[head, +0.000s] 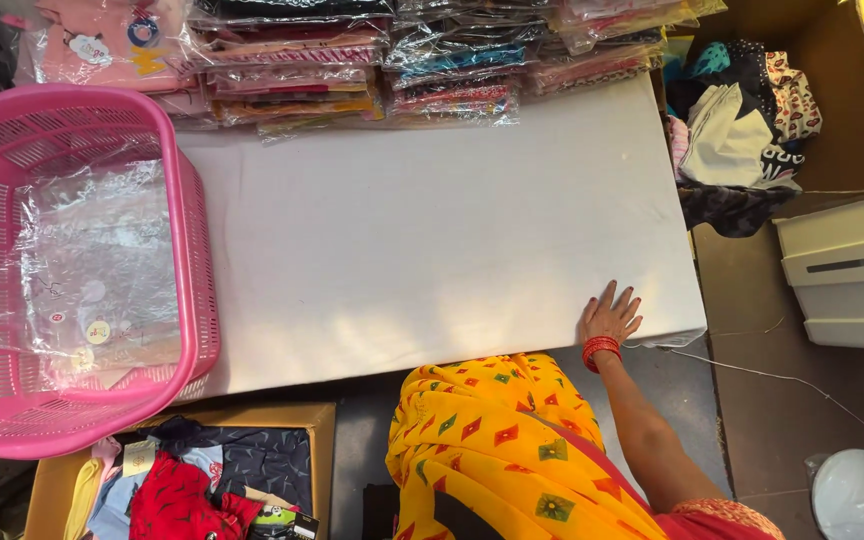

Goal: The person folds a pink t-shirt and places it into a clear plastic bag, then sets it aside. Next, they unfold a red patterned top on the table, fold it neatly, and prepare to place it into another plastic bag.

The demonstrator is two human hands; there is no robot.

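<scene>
My right hand (610, 315) lies flat, palm down and fingers apart, on the near right edge of a white table (432, 230). It holds nothing, and red bangles circle the wrist. My yellow patterned garment (492, 440) fills the bottom middle of the view. My left hand is out of sight. On the table's left end stands a pink plastic basket (187, 250) holding clear plastic bags (92, 270), far from the hand.
Stacks of clothes packed in clear bags (372, 60) line the table's far edge. An open cardboard box of loose clothes (752, 120) sits beyond the right end, with a white plastic container (847, 270) below it. Another box of clothes (202, 470) stands on the floor at bottom left.
</scene>
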